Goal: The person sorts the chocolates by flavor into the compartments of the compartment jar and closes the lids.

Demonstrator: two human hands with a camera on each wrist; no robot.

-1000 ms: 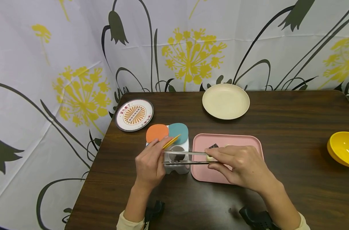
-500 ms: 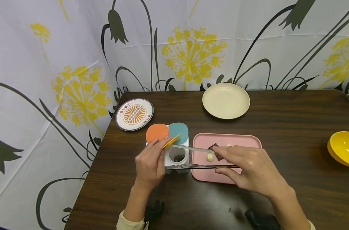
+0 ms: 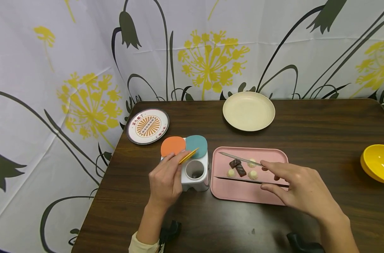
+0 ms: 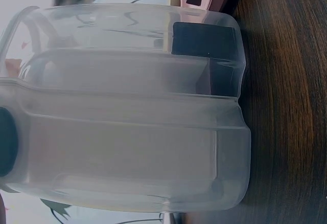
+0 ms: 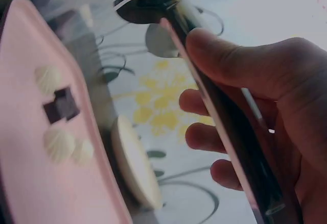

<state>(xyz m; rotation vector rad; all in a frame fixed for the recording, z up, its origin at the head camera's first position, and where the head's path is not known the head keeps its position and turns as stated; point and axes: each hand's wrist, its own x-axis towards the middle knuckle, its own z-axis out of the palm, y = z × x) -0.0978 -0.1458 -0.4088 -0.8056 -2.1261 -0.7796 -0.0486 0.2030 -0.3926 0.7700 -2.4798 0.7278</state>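
At the left of the pink tray (image 3: 248, 195) stands a translucent storage container (image 3: 195, 184) with coloured lids. My left hand (image 3: 166, 177) holds its raised yellow lid (image 3: 189, 155); that hand's fingertips are partly hidden. One round compartment is uncovered, and a dark piece (image 4: 204, 39) shows low inside the container in the left wrist view. My right hand (image 3: 300, 184) grips metal tongs (image 3: 240, 159), their arms spread above the tray with nothing between the tips. Dark chocolate pieces (image 3: 240, 170) and several white shell-shaped sweets (image 3: 252, 174) lie on the tray under the tongs.
An orange lid (image 3: 173, 146) and a teal lid (image 3: 196, 145) cover the container's far side. Behind are a patterned plate (image 3: 148, 126) and a cream plate (image 3: 248, 111). A yellow bowl (image 3: 379, 163) stands at the right. A printed cloth (image 3: 210, 21) hangs behind the table.
My right hand has moved right, taking the tongs from above the uncovered compartment to above the tray, and their arms have spread. My left hand stays on the yellow lid.
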